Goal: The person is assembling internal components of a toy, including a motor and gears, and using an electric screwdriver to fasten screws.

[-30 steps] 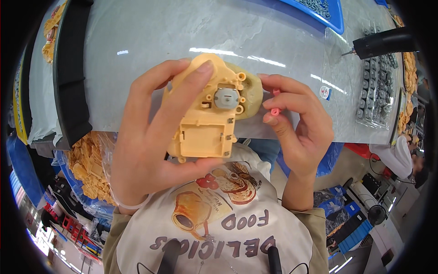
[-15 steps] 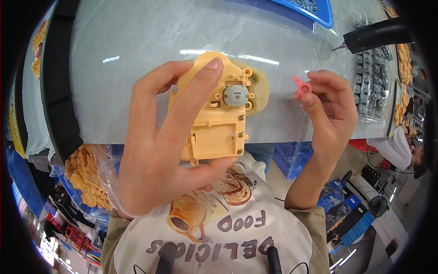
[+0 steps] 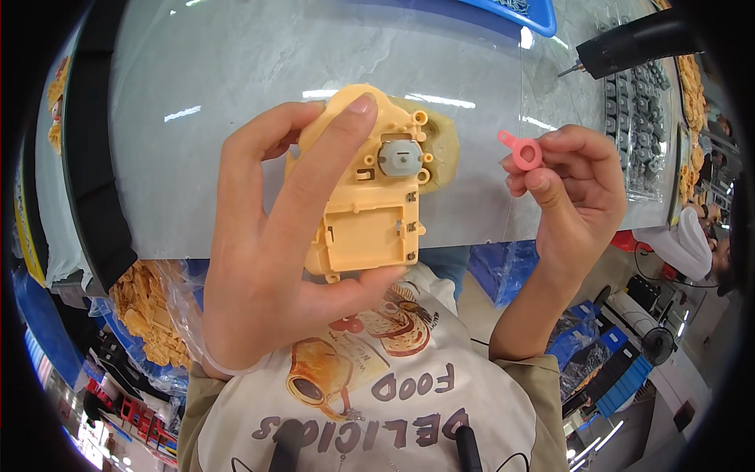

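My left hand (image 3: pixel 271 212) is wrapped round a pale yellow plastic housing (image 3: pixel 370 228), thumb and fingers at its top and bottom ends. The housing has a shallow rectangular compartment, small metal contacts along its right edge and several screw posts. Set into its upper part is a grey gearbox-like piece (image 3: pixel 400 158) with a small shaft in the middle. Behind the housing a duller yellow piece (image 3: pixel 442 149) sticks out to the right. To the right, my right hand (image 3: pixel 578 169) pinches a small pink plastic ring with a tab (image 3: pixel 527 154), apart from the housing.
A black powered screwdriver (image 3: pixel 637 49) points in from the upper right. Rows of grey parts (image 3: pixel 629 134) lie beneath it. A blue tray of screws (image 3: pixel 543 17) stands at the table's far side. Bagged yellow parts (image 3: pixel 145 307) are at lower left, beside a black rail (image 3: pixel 94 157).
The pink ring has turned in my right fingers, its opening now facing up more fully. The housing has shifted slightly left with my left hand, and the view has moved a little.
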A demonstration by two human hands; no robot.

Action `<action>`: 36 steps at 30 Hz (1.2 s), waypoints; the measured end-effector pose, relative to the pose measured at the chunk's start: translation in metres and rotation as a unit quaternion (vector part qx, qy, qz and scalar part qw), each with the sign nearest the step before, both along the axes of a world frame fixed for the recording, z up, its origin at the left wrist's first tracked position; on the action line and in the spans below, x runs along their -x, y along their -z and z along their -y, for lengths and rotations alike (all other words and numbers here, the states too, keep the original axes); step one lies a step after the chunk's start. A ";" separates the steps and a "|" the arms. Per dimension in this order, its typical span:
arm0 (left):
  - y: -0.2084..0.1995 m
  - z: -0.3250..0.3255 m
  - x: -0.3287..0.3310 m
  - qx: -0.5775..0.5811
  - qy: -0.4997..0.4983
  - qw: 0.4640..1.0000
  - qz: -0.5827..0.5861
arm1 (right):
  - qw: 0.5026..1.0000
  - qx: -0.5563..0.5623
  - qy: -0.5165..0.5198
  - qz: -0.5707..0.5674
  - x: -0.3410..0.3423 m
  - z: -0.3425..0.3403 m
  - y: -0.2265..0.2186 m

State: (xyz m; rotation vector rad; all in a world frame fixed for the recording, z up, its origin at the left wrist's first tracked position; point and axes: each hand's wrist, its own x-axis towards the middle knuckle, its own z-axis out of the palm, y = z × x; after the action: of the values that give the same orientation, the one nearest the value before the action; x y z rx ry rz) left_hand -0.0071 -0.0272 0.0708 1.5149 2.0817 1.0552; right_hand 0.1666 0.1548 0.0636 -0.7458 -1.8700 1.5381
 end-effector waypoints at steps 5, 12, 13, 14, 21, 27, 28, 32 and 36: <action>0.002 0.000 0.000 -0.006 -0.001 1.000 0.002 | 0.980 -0.147 -0.099 -0.085 0.025 0.006 0.002; 0.003 0.000 0.000 -0.009 -0.009 1.000 0.002 | 0.914 -0.373 -0.132 -0.089 0.053 0.019 0.012; 0.004 0.000 -0.001 -0.012 -0.013 1.000 0.007 | 0.915 -0.376 -0.129 -0.073 0.051 0.020 0.011; 0.005 0.001 -0.001 -0.012 -0.015 1.000 0.008 | 0.915 -0.380 -0.126 -0.056 0.050 0.020 0.011; 0.006 0.001 0.001 -0.019 -0.015 1.000 0.011 | 0.916 -0.379 -0.112 -0.059 0.054 0.020 0.012; 0.009 0.001 0.004 -0.018 -0.002 1.000 0.003 | 0.917 -0.377 -0.118 -0.063 0.053 0.020 0.012; 0.009 0.001 0.004 -0.024 0.001 1.000 -0.002 | 0.925 -0.359 -0.113 -0.059 0.053 0.021 0.012; 0.007 0.001 0.001 -0.022 -0.007 1.000 0.005 | 0.942 -0.317 -0.106 -0.013 0.048 0.023 0.006; 0.009 0.002 0.005 -0.017 -0.001 1.000 0.009 | 0.940 -0.320 -0.121 -0.001 0.048 0.021 0.003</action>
State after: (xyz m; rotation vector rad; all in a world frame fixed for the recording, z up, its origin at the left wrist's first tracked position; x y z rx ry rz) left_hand -0.0119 -0.0288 0.0621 1.5148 2.0636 1.1067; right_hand 0.1187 0.1337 0.0606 -0.2185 -2.3360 0.9417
